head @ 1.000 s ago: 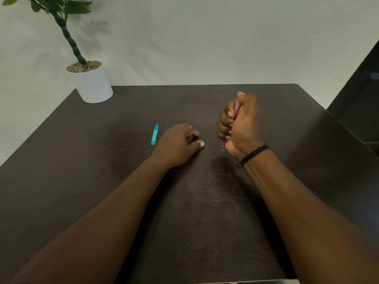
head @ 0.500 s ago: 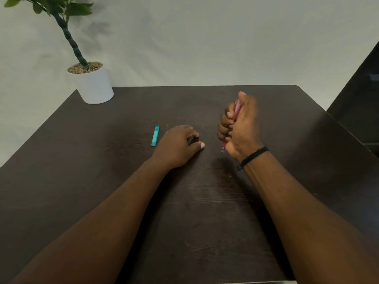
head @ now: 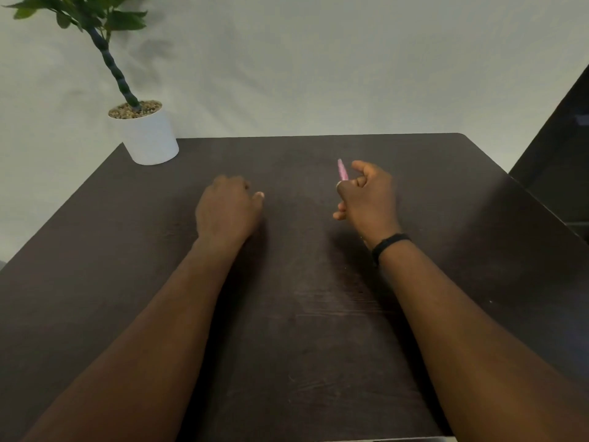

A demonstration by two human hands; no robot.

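My right hand [head: 366, 199] is raised slightly over the dark table [head: 318, 314], right of centre, and grips a slim pink pen [head: 342, 170] whose tip sticks up and away from the fingers. My left hand [head: 226, 208] lies knuckles up on the table left of centre, thumb pointing right. Its fingers are hidden behind the back of the hand. The small teal piece seen earlier is out of sight, at about the spot the left hand covers. A black band sits on my right wrist.
A white pot [head: 148, 138] with a leafy plant stands at the table's far left corner. A pale wall is behind the table. A dark piece of furniture [head: 561, 161] stands past the right edge.
My left hand has slid left over the spot where the teal piece lay. My right hand has loosened its fist, and the pink pen now sticks out above the fingers.
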